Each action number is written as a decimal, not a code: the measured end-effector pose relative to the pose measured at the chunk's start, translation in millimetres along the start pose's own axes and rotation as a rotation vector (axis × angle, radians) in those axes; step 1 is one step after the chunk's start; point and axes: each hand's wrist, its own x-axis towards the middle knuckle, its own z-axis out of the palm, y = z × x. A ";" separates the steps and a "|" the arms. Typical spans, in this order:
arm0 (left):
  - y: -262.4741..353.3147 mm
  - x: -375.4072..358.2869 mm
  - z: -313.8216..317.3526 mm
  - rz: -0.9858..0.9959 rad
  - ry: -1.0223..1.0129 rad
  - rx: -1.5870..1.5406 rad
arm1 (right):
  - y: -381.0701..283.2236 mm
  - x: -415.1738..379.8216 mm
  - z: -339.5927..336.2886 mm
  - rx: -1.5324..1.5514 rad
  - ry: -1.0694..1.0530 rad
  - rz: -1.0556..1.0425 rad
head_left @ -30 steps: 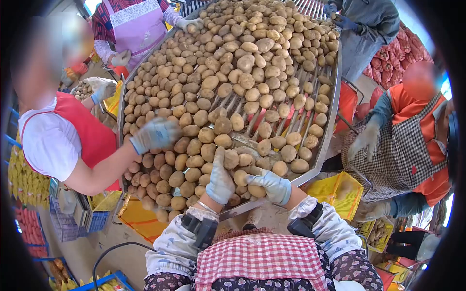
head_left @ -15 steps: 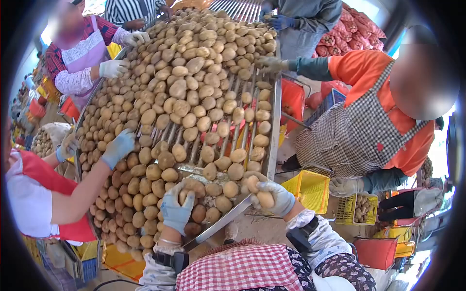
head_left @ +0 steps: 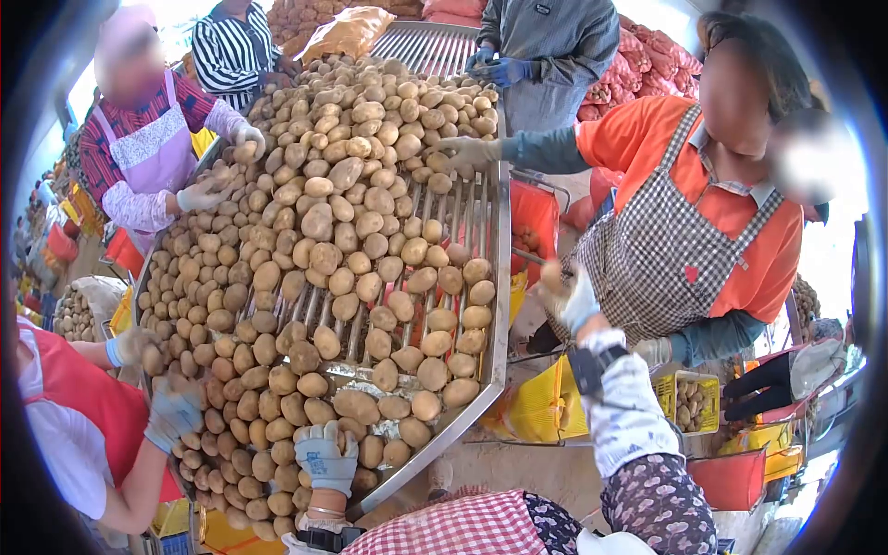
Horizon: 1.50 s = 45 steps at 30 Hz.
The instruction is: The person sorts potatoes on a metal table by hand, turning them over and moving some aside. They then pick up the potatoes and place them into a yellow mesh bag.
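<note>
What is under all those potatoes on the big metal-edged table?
Metal bars show through gaps between the potatoes. Where they lie thickest, the potatoes hide whatever is beneath, so I cannot tell.

Dusty tans and browns run through the potatoes (head_left: 317,222), over the silver-grey metal of the desk (head_left: 504,287). The left hand (head_left: 326,460) and right hand (head_left: 579,301) are gloved in pale blue; by the near edge I see a red-and-white gingham apron (head_left: 453,532). Off the right edge, an orange shirt (head_left: 624,132), a black-and-white checked apron (head_left: 638,264), a yellow bin (head_left: 544,402). By the left edge, a red apron (head_left: 88,398) and a lilac apron (head_left: 153,166); past the far left corner, a black-and-white striped shirt (head_left: 225,55).
</note>
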 end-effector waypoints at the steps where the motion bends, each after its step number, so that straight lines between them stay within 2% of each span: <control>1: -0.4 -2.0 -0.9 0.003 0.000 0.005 | 1.7 10.6 2.9 0.006 -0.001 0.001; 3: -3.2 -0.7 -1.8 0.002 -0.029 -0.020 | 11.7 32.1 11.9 -0.197 0.310 -0.012; 4: -5.6 0.1 -1.6 -0.008 -0.015 -0.014 | 13.8 -0.8 25.7 -0.276 0.208 -0.134; 6: -12.5 -0.2 -0.9 -0.055 -0.001 -0.173 | 30.3 -42.9 27.0 -0.451 -0.224 -0.302; 8: -9.7 4.2 -3.3 -0.255 0.079 -0.426 | 46.0 -109.1 58.4 -0.542 -0.486 -0.031; 9: -0.6 17.2 -10.5 -0.321 0.088 -0.584 | 62.8 -133.5 72.2 -0.565 -0.670 -0.088; 10: 10.9 27.5 -12.5 -0.259 0.141 -0.586 | 84.5 -154.0 85.5 -0.579 -0.854 -0.146; 11: 24.8 38.0 -18.3 -0.140 0.151 -0.663 | 110.7 -172.9 96.2 -0.403 -0.857 -0.009; 12: 42.3 50.1 -18.0 -0.165 0.158 -0.648 | 130.3 -186.7 108.3 -0.234 -0.853 0.124; 13: 58.9 62.2 -16.2 0.024 0.051 -0.737 | 130.8 -200.5 125.3 -0.102 -0.815 0.269; 14: 64.9 69.6 -16.2 0.220 -0.060 -0.824 | 134.4 -195.3 130.5 -0.103 -0.827 0.286; 16: 61.2 65.3 -19.4 0.314 0.011 -0.652 | 148.0 -172.3 126.2 0.193 -0.743 0.446; 17: 48.6 57.9 -20.6 0.205 -0.036 -0.512 | 145.1 -164.3 119.6 0.333 -0.772 0.598; 18: 28.5 44.2 -20.9 0.093 -0.093 -0.373 | 140.9 -160.1 110.5 0.507 -0.701 0.757; 19: 8.7 24.1 -15.8 -0.014 -0.003 -0.131 | 128.8 -166.7 112.8 0.486 -0.671 0.778; 20: -10.8 4.7 -29.1 -0.129 -0.118 -0.082 | 123.0 -171.5 111.1 0.467 -0.644 0.791; 21: -28.9 -22.9 -31.5 -0.163 -0.153 0.092 | 128.4 -166.6 102.3 0.462 -0.637 0.810; 22: -43.7 -45.7 -34.8 -0.180 -0.158 0.095 | 138.1 -157.1 93.7 0.431 -0.621 0.828; 24: -64.7 -83.2 -41.3 -0.248 -0.306 0.206 | 149.2 -154.1 93.9 0.384 -0.622 0.880; 25: -73.3 -87.1 -40.5 -0.232 -0.258 0.152 | 153.9 -158.7 100.6 0.173 -0.644 0.734; 27: -78.7 -75.6 -41.8 -0.337 -0.229 0.099 | 170.3 -160.8 112.2 -0.131 -0.708 0.466; 28: -81.4 -67.7 -39.7 -0.400 -0.198 0.023 | 185.0 -156.2 111.5 -0.134 -0.736 0.490; 30: -88.1 -72.4 -27.0 -0.418 -0.116 0.072 | 212.6 -151.7 106.8 -0.871 -0.793 -0.073; 31: -87.8 -77.3 -21.7 -0.425 -0.078 0.120 | 184.5 -183.8 137.0 -1.030 -0.827 -0.165; 32: -84.2 -76.6 -26.8 -0.429 -0.040 0.166 | 189.8 -184.3 136.8 -1.035 -0.844 -0.164; 33: -78.3 -83.9 -38.3 -0.453 -0.201 0.137 | 196.2 -180.9 132.7 -1.200 -0.941 -0.391; 34: -77.9 -97.8 -40.0 -0.462 -0.194 0.136 | 199.5 -179.4 131.5 -1.357 -1.026 -0.630; 36: -82.7 -132.9 -44.8 -0.304 -0.261 0.175 | 195.5 -192.2 133.9 -1.412 -1.009 -0.572; 38: -86.2 -133.5 -71.2 -0.370 -0.296 0.093 | 193.9 -199.9 133.6 -1.614 -1.034 -0.508; 40: -93.1 -131.6 -73.4 -0.519 -0.330 0.094 | 195.1 -216.8 145.8 -1.694 -1.081 -0.498; 42: -97.5 -136.2 -69.0 -0.503 -0.329 0.094 | 194.9 -224.0 146.5 -1.777 -1.110 -0.450; 45: -99.5 -145.8 -78.3 -0.533 -0.391 0.153 | 197.0 -227.9 148.9 -1.404 -0.961 -0.416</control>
